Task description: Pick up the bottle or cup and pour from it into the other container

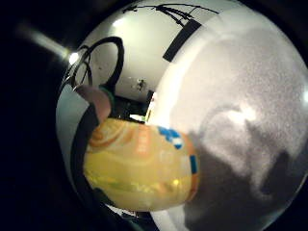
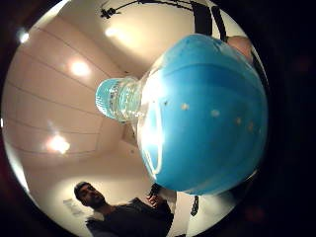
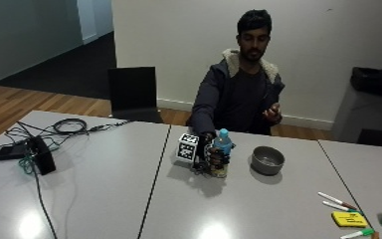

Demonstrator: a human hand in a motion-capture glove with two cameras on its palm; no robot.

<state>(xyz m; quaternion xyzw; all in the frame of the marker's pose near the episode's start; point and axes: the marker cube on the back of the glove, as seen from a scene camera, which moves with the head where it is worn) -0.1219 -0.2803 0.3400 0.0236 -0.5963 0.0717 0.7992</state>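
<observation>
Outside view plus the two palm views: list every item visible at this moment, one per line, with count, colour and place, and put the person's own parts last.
bottle: one, clear with blue cap, blue and yellow label, upright on the table beside the bowl, in the gloved hand's grip
bowl: one, grey metal, on the table, apart from the bottle
table: grey, made of several joined tops
markers: three or so, white with coloured ends, near the table's far corner
yellow pad: one, among the markers
black device with cables: one, on the table's other end
chair: one, black, behind the table
right hand: black glove, fingers curled round the bottle
other hand: bare, raised off the table
</observation>
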